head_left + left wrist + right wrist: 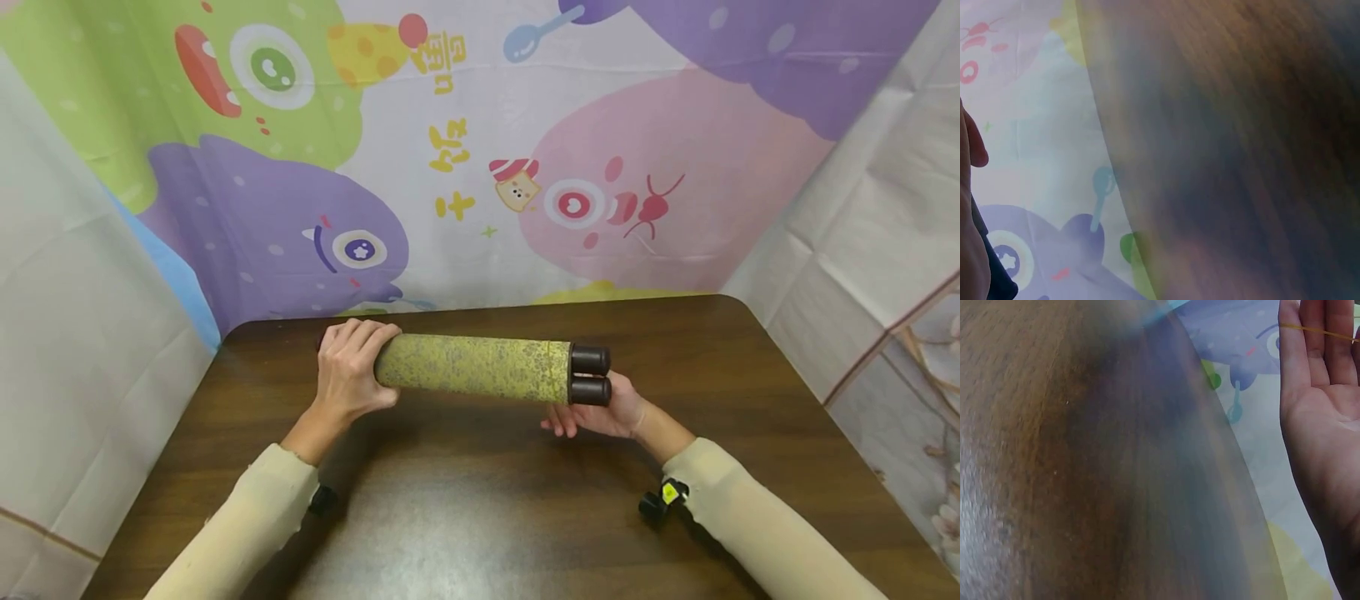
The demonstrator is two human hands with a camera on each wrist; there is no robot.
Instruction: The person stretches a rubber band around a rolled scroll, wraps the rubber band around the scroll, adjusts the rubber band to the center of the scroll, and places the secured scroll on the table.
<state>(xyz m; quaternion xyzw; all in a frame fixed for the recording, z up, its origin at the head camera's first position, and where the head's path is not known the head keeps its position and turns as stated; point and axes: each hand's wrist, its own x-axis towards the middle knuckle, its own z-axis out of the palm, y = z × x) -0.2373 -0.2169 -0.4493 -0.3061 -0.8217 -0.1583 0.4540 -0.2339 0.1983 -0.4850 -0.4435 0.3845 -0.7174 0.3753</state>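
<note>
One rolled scroll [472, 365], gripped at its left end

Head view: the left hand [354, 362] wraps the scroll's left end, fingers curled over the top, thumb on the near side. The yellow-green patterned roll is over the far part of the wood-grain table [450, 517], before a cartoon-monster backdrop [461, 108]. Two dark brown roller ends [591, 361] jut from its right end; the right hand [615, 412] is partly behind them, fingers extended.

Left wrist view: an edge of the left hand shows, beside a dark rod end [1000, 279].

Right wrist view: the right hand's fingers are nearly straight, a thin yellow cord [1313, 329] across them; whether they hold it, I cannot tell.
</note>
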